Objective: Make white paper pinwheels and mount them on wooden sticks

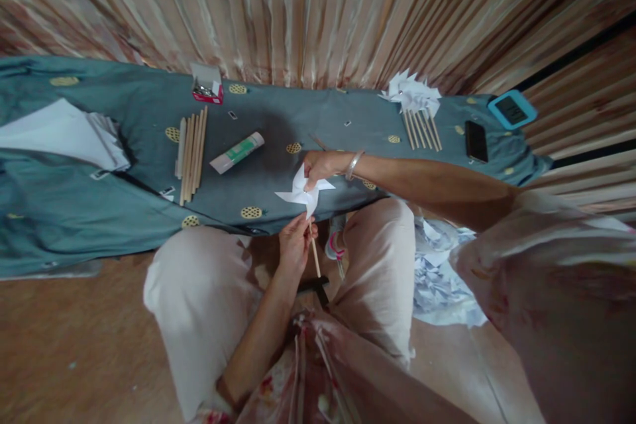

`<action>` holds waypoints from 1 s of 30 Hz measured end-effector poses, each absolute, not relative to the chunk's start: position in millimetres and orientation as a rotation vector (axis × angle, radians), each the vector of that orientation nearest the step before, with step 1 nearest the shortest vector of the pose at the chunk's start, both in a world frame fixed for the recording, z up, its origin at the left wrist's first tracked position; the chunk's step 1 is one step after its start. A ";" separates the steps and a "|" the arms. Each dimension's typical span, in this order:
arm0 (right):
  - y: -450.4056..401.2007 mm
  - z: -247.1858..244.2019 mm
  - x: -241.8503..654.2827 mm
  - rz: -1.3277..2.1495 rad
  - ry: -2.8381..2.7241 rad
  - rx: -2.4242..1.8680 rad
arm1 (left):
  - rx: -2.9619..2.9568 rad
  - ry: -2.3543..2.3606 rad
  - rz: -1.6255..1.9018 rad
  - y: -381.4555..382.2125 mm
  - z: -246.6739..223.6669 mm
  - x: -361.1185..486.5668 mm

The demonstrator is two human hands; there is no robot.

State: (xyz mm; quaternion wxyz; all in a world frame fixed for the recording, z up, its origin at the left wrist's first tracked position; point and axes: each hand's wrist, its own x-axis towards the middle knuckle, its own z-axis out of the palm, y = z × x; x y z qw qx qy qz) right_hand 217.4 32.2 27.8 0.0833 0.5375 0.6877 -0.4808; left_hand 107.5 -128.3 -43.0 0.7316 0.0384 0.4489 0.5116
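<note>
A white paper pinwheel (312, 197) on a thin wooden stick (316, 255) is held between my two hands, over the table's near edge. My left hand (295, 238) is closed round the upper part of the stick, just below the paper blades. From above, my right hand (318, 167), with a bangle at its wrist, pinches the pinwheel near its centre. A small pin head shows at the middle of the blades. The stick's lower end points down between my knees.
On the green cloth (342, 112) lie wooden sticks (193, 156), a glue stick (237, 152), a red box of pins (207, 89), stacked white paper (64, 132), finished pinwheels (415, 96), a black phone (476, 141) and a blue timer (511, 110). White paper pieces (442, 271) lie low by my right knee.
</note>
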 end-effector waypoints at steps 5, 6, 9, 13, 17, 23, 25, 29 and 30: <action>31.2 31.6 214.8 -1.421 1.980 1.622 | 0.074 0.990 1.108 -128.0 -44.7 107.3; 31.2 32.4 214.3 -1.424 1.972 1.622 | 0.071 0.991 1.103 -127.9 -45.2 107.3; 32.2 33.7 213.7 -1.408 1.964 1.628 | 0.059 0.995 1.098 -127.7 -45.5 107.6; 34.6 35.2 212.7 -1.390 1.955 1.613 | 0.042 1.007 1.096 -129.3 -41.5 108.5; 33.7 37.7 212.0 -1.440 1.933 1.605 | 0.011 1.023 1.079 -135.5 -34.5 107.5; 27.9 40.2 215.4 -1.468 1.965 1.638 | 0.023 1.061 1.033 -144.9 -29.9 102.3; 26.5 39.4 216.6 -1.451 1.992 1.660 | 0.042 1.078 1.040 -145.9 -29.5 101.0; 24.5 37.5 219.4 -1.435 2.051 1.700 | 0.102 1.102 1.058 -144.5 -26.5 99.2; 23.9 37.4 220.5 -1.438 2.065 1.704 | 0.122 1.105 1.060 -143.6 -25.5 98.7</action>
